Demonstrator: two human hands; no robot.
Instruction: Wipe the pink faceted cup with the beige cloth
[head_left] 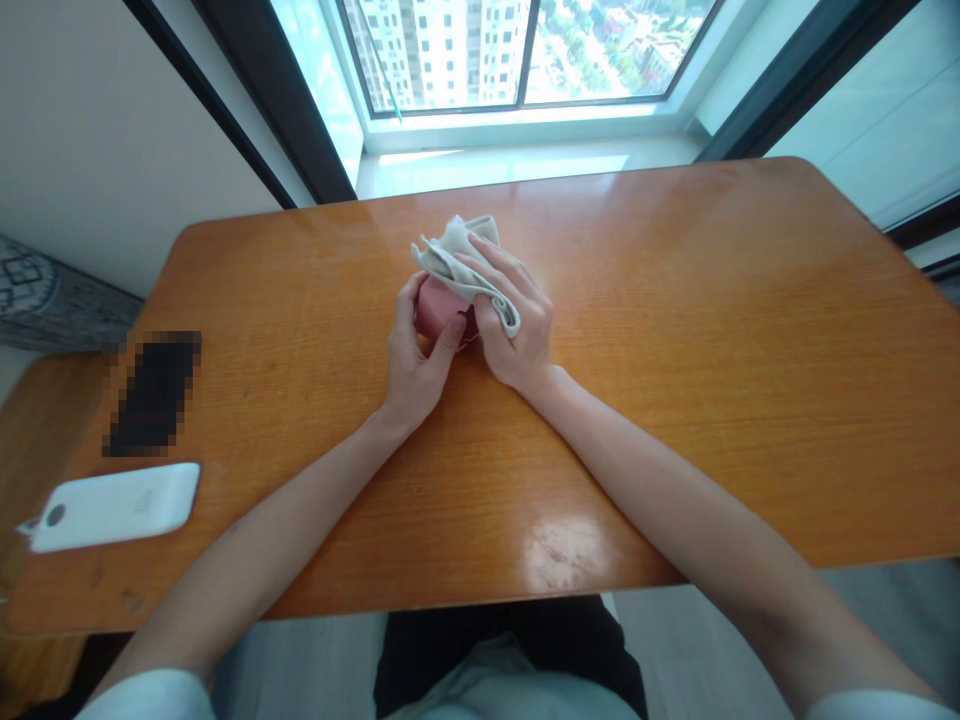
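Around a small pink object [438, 306] with a rounded side, my left hand [417, 350] is closed, thumb at the front and fingers at its far left side. Its exact kind is not clear, as the hands and cloth hide much of it. A crumpled pale grey cloth [459, 258] lies over its top and right side. My right hand [517, 318] grips this cloth, pressing it against the pink object. Both hands meet near the middle of the wooden table [712, 350], towards its far half.
A white oblong device [120, 506] with a round dark spot lies at the table's left edge. Behind it is a dark, pixelated rectangle [154, 395]. Beyond the far edge stands a window [517, 55] with a pale sill [510, 170]. A patterned grey fabric piece [60, 295] sits at the left.
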